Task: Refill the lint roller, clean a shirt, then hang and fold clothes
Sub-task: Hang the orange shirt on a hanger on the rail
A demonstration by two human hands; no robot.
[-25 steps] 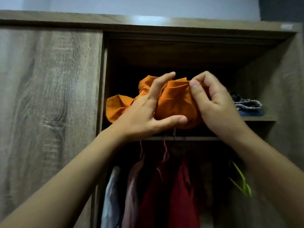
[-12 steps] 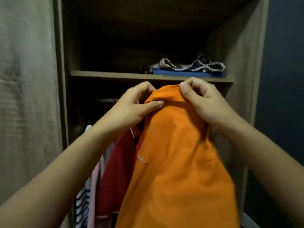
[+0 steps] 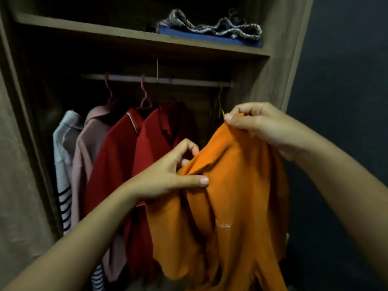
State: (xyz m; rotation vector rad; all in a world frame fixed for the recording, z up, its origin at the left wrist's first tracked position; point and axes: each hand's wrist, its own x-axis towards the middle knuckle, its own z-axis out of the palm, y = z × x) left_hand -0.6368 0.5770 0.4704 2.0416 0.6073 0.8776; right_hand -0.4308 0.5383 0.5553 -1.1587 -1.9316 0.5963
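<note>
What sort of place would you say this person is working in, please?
Most likely a bedroom or dressing area, at an open wooden wardrobe: shirts hang from a rail, folded items sit on the shelf above, and both hands hold an orange shirt.

We hold both bare arms out in front of us. Our left hand (image 3: 168, 175) sits lower, its thumb and fingers pinched tight. Our right hand (image 3: 260, 127) is up higher, fingers curled down and pinched tight too.
</note>
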